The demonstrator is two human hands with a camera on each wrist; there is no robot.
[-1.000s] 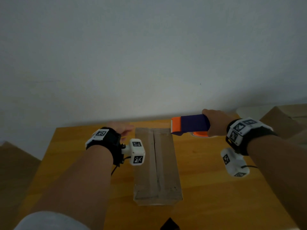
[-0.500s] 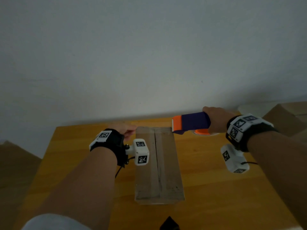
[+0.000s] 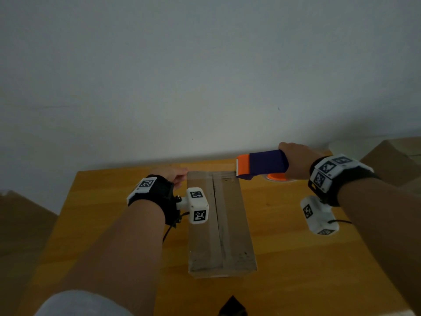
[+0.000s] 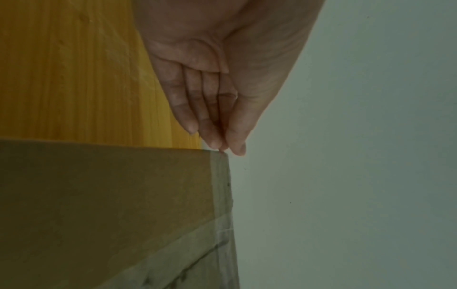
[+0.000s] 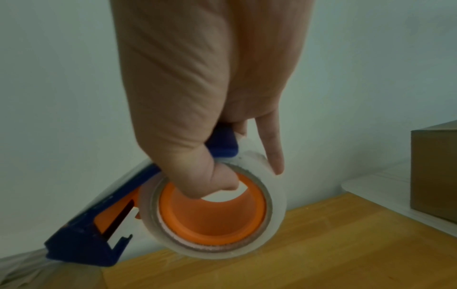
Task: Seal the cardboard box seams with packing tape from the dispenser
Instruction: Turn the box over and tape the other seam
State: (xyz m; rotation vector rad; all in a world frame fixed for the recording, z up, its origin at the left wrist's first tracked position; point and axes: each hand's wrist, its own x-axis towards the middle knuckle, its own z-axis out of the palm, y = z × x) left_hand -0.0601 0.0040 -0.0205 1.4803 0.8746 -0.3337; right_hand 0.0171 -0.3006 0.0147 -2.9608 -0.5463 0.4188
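Note:
A long, narrow cardboard box (image 3: 230, 226) lies lengthwise on the wooden table (image 3: 296, 270), its centre seam running away from me. My left hand (image 3: 176, 176) is at the box's far left corner; in the left wrist view its straight fingers (image 4: 197, 109) and thumb tip meet right at that corner (image 4: 220, 162). My right hand (image 3: 296, 160) grips the blue and orange tape dispenser (image 3: 262, 165) at the far right corner. A clear strip of tape (image 3: 211, 173) runs along the far edge between them. Fingers curl into the roll's orange core (image 5: 212, 211).
A second cardboard box (image 5: 435, 172) stands on a white surface (image 5: 371, 185) at the far right, also visible in the head view as a box (image 3: 391, 160). Brown shapes (image 3: 22, 224) sit left of the table. A pale wall rises directly behind the table's far edge.
My left hand has edged right until its fingertips reach the box's far left corner. The right hand and dispenser have stayed at the far right corner.

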